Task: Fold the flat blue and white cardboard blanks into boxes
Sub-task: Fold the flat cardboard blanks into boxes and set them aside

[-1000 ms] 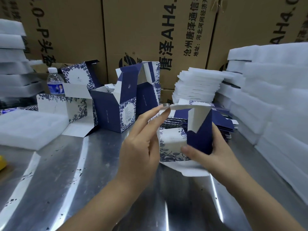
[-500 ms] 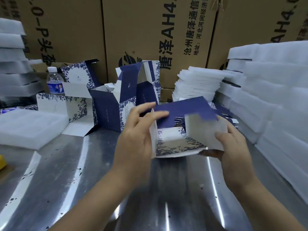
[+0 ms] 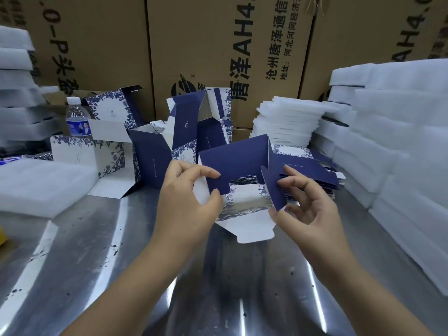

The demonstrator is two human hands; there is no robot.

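half-folded blue and white cardboard box blank at centre, held over shiny steel bench. left hand: fingers pinch its blue flap at 9 o'clock. right hand: fingers pinch a rounded blue tab at 3 o'clock. flat blank stack behind, 2 o'clock.

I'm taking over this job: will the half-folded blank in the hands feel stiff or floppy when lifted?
Probably light: the left hand and right hand each hold the blank by pinching a flap. Likely floppy at its creases, since panels splay at different angles.
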